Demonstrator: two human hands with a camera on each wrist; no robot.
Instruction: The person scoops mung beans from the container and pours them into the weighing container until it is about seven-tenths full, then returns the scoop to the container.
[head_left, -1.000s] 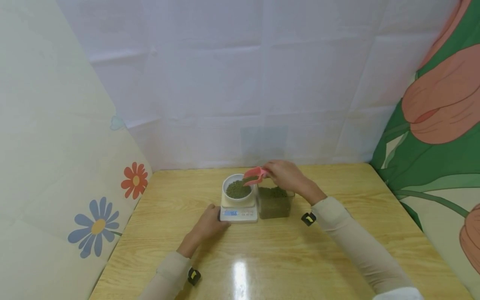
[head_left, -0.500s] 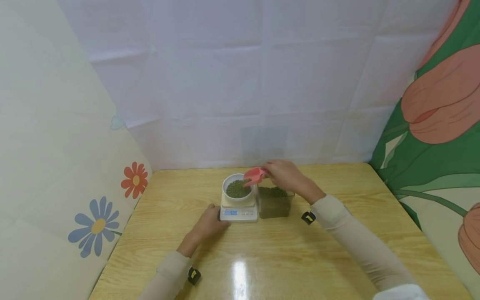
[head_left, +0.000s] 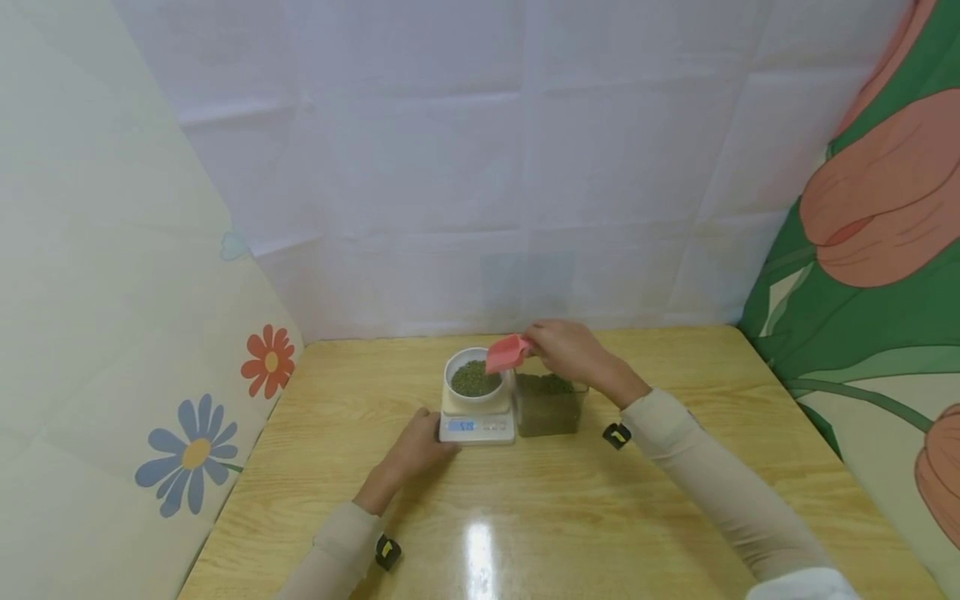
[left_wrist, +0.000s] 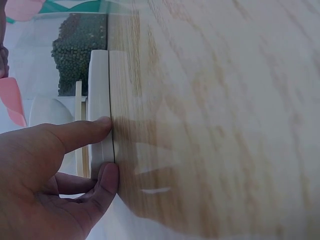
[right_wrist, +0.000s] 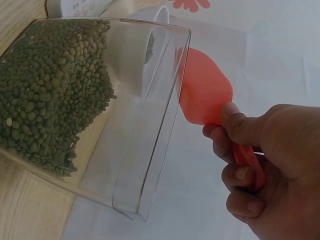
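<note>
My right hand [head_left: 570, 348] grips the handle of a pink scoop [head_left: 506, 354], tipped over the right rim of a white bowl [head_left: 450, 379]. Inside the bowl lie green mung beans [head_left: 474, 379]. The bowl stands on a white kitchen scale [head_left: 480, 435] with a lit blue display [head_left: 461, 426]. At the scale's front left corner, my left hand [head_left: 420, 443] holds its edge, thumb and curled fingers against the side in the left wrist view. A clear container [right_wrist: 137, 165] of mung beans [right_wrist: 55, 85] stands right of the scale, just under my right hand.
The wooden table [head_left: 555, 517] ends at a white cloth backdrop [head_left: 420, 208]. A flower-printed panel [head_left: 112, 333] rises at the left and a tulip-printed one [head_left: 892, 200] at the right. A black wrist device [head_left: 617, 437] sits by the right cuff.
The scoop has tipped further down toward the bowl, and the beans seen in it have gone into the bowl. The display digits have changed. My left hand stays in place.
</note>
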